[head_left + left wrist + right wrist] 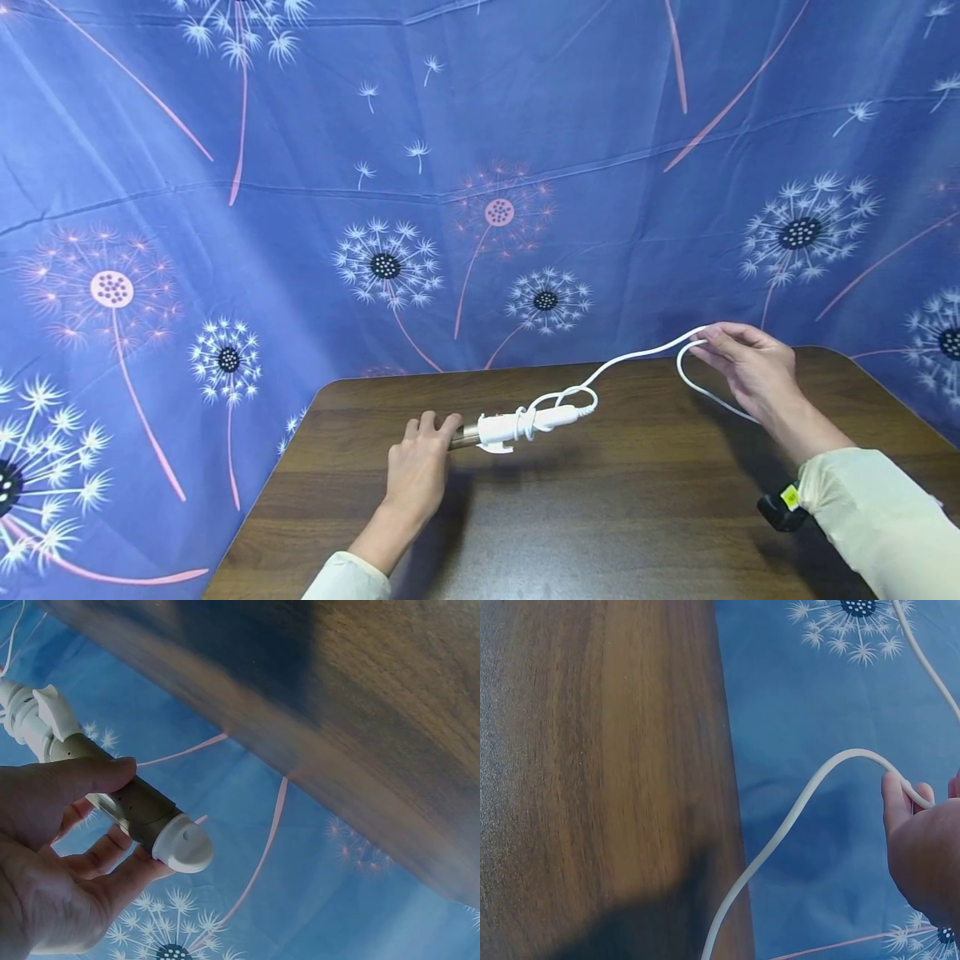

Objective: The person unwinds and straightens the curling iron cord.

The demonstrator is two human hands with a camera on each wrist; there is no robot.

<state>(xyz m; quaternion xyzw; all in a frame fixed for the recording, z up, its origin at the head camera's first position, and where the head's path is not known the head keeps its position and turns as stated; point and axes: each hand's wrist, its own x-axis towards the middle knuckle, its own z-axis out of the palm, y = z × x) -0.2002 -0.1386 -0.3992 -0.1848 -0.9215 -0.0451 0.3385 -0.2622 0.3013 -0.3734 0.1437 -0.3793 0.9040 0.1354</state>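
A curling iron with a white handle and a bronze barrel is held above the table. My left hand grips the barrel between thumb and fingers, close to its white tip. The white power cord is looped around the handle, and a length of it runs across to the right. There my right hand pinches the cord between thumb and fingers. Past that hand, the cord bends back in a curve and drops toward the right forearm. In the right wrist view, the pinched cord arcs over the table edge.
The brown wooden table spreads beneath both hands. Behind it hangs a blue cloth printed with dandelions, right at the table's far edge. A black device with a yellow tag sits at the right wrist.
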